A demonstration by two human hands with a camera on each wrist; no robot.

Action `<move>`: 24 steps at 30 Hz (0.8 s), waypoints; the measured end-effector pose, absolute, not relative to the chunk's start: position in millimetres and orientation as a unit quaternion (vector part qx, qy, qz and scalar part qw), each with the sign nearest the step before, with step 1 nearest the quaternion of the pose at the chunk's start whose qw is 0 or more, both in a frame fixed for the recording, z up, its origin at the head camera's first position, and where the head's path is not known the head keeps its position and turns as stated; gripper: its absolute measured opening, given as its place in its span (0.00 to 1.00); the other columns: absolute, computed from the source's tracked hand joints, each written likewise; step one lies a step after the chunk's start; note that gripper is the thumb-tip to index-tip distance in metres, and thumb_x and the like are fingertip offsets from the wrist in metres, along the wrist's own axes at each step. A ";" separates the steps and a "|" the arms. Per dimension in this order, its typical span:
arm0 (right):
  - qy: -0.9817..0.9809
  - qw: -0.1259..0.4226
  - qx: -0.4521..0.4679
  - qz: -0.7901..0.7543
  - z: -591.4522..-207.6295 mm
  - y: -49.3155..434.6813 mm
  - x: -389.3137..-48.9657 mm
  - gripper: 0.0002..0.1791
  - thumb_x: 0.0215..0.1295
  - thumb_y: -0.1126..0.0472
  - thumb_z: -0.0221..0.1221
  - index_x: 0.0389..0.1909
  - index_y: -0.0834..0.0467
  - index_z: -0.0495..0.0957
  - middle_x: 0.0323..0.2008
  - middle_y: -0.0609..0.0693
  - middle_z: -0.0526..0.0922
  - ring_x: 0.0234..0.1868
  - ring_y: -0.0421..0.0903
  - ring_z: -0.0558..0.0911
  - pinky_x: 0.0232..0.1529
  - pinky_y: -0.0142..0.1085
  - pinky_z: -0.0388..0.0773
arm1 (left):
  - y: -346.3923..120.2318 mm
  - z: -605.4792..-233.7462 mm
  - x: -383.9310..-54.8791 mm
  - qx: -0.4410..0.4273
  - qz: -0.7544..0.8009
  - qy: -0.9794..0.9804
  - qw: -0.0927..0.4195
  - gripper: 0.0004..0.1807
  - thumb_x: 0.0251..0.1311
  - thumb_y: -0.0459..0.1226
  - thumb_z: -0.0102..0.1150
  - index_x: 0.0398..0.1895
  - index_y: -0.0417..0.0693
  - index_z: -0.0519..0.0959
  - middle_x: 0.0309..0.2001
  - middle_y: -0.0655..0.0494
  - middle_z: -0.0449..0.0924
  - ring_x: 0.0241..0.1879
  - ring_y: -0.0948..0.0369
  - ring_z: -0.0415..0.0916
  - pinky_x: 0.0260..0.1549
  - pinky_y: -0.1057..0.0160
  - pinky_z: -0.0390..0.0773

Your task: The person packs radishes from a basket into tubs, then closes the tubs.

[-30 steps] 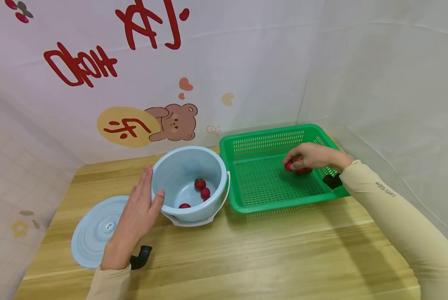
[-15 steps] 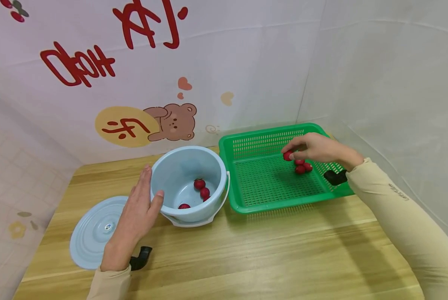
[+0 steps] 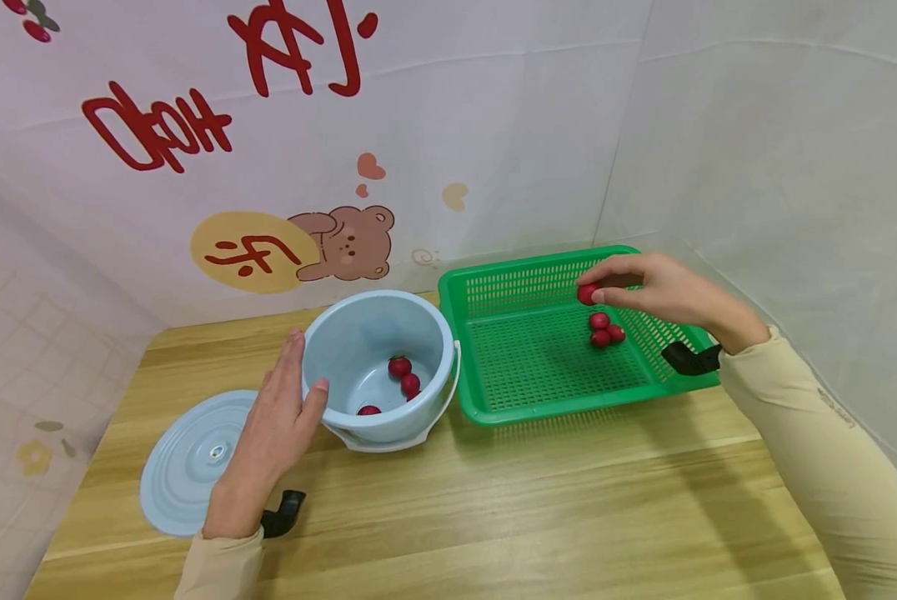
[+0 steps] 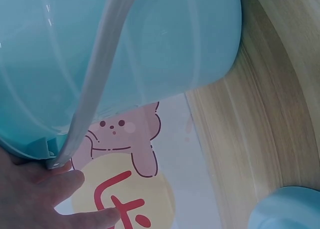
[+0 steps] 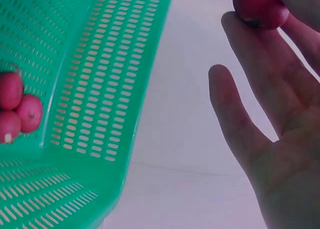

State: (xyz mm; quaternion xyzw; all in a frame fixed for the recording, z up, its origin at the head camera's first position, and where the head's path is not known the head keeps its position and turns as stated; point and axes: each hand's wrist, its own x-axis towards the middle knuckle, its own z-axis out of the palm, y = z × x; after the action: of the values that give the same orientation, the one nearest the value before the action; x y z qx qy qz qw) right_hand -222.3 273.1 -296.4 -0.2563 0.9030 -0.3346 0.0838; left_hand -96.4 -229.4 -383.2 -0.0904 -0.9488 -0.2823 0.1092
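My right hand (image 3: pixel 669 292) pinches a small red radish (image 3: pixel 587 293) between thumb and fingertips, raised over the back right part of the green basket (image 3: pixel 523 408). In the right wrist view the held radish (image 5: pixel 260 8) is at the top edge, with the other fingers spread. Three more radishes (image 3: pixel 600 337) lie clustered on the basket floor. With fingers straight, my left hand (image 3: pixel 272 425) rests at the left side of the light blue bucket (image 3: pixel 343 346), fingertips right at its rim. Inside the bucket, three radishes (image 3: pixel 400 367) show at the bottom.
A light blue lid (image 3: pixel 186 475) lies on the wooden table (image 3: pixel 493 517), left of the bucket and partly behind my left hand. The bucket's white handle (image 4: pixel 100 74) hangs down outside. A printed curtain (image 3: pixel 523 125) stands behind the table.
My right hand has lifted one radish up from the basket floor and drawn it back and slightly right, uncovering the three left there. The left hand has stayed at the bucket.
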 end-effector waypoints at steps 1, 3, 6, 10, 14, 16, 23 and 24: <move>0.903 0.077 -0.255 -0.337 -295.6 273.1 -220.3 0.14 0.75 0.54 0.62 0.57 0.46 0.84 0.52 0.43 0.86 0.52 0.39 0.82 0.51 0.26 0.74 | -229.5 -383.3 -96.5 -0.090 -0.283 -0.948 0.110 0.40 0.79 0.48 0.44 0.83 0.37 0.46 0.83 0.41 0.45 0.80 0.40 0.47 0.72 0.30 0.52; 0.900 0.068 -0.251 -0.350 -294.2 272.5 -216.1 0.13 0.75 0.55 0.62 0.57 0.46 0.85 0.50 0.43 0.86 0.51 0.41 0.83 0.51 0.25 0.74 | -229.7 -383.4 -97.1 -0.091 -0.285 -0.948 0.109 0.40 0.79 0.48 0.43 0.83 0.38 0.45 0.83 0.41 0.45 0.80 0.41 0.47 0.72 0.30 0.51; 0.892 0.054 -0.254 -0.370 -293.5 270.8 -210.2 0.12 0.75 0.57 0.62 0.55 0.47 0.85 0.48 0.44 0.87 0.49 0.42 0.84 0.50 0.25 0.75 | -229.9 -383.8 -98.3 -0.091 -0.288 -0.947 0.109 0.39 0.79 0.48 0.42 0.83 0.38 0.45 0.83 0.41 0.46 0.80 0.41 0.46 0.73 0.31 0.50; 0.875 0.038 -0.264 -0.403 -293.9 265.6 -202.3 0.12 0.75 0.60 0.62 0.55 0.49 0.85 0.46 0.47 0.88 0.44 0.44 0.85 0.49 0.26 0.76 | -229.9 -385.1 -99.7 -0.093 -0.291 -0.945 0.114 0.39 0.79 0.48 0.42 0.83 0.37 0.46 0.82 0.40 0.46 0.80 0.42 0.46 0.73 0.30 0.48; 0.865 0.030 -0.260 -0.429 -294.2 257.6 -194.0 0.12 0.74 0.60 0.62 0.54 0.49 0.85 0.44 0.48 0.88 0.38 0.47 0.85 0.48 0.27 0.77 | -229.8 -387.0 -100.1 -0.095 -0.293 -0.944 0.119 0.39 0.79 0.48 0.42 0.83 0.36 0.47 0.82 0.39 0.47 0.80 0.42 0.46 0.72 0.29 0.48; 0.860 0.035 -0.252 -0.443 -294.4 252.8 -189.7 0.12 0.74 0.58 0.62 0.54 0.49 0.85 0.43 0.49 0.88 0.33 0.49 0.85 0.43 0.30 0.78 | -229.9 -387.8 -99.9 -0.095 -0.293 -0.944 0.120 0.39 0.79 0.47 0.43 0.83 0.36 0.47 0.82 0.39 0.47 0.80 0.42 0.46 0.72 0.28 0.48; 0.841 0.035 -0.238 -0.485 -295.2 235.1 -175.4 0.14 0.75 0.58 0.62 0.58 0.50 0.83 0.49 0.50 0.87 0.28 0.52 0.85 0.30 0.39 0.85 | -230.8 -389.0 -98.6 -0.093 -0.295 -0.943 0.121 0.39 0.78 0.46 0.44 0.83 0.36 0.46 0.82 0.41 0.46 0.80 0.42 0.46 0.73 0.29 0.48; 0.840 0.030 -0.238 -0.487 -295.0 232.6 -173.1 0.14 0.75 0.58 0.62 0.58 0.50 0.83 0.49 0.50 0.87 0.31 0.50 0.86 0.31 0.40 0.86 | -230.9 -389.1 -98.4 -0.093 -0.295 -0.943 0.121 0.39 0.78 0.46 0.44 0.83 0.36 0.47 0.82 0.40 0.47 0.80 0.42 0.46 0.73 0.29 0.48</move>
State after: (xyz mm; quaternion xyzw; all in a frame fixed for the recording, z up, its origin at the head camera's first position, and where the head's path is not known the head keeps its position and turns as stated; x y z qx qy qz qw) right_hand -173.1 232.6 -295.0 -0.2385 0.8400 -0.4865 0.0303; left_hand -98.4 -230.9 -389.1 -0.0926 -0.9432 -0.2950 0.1213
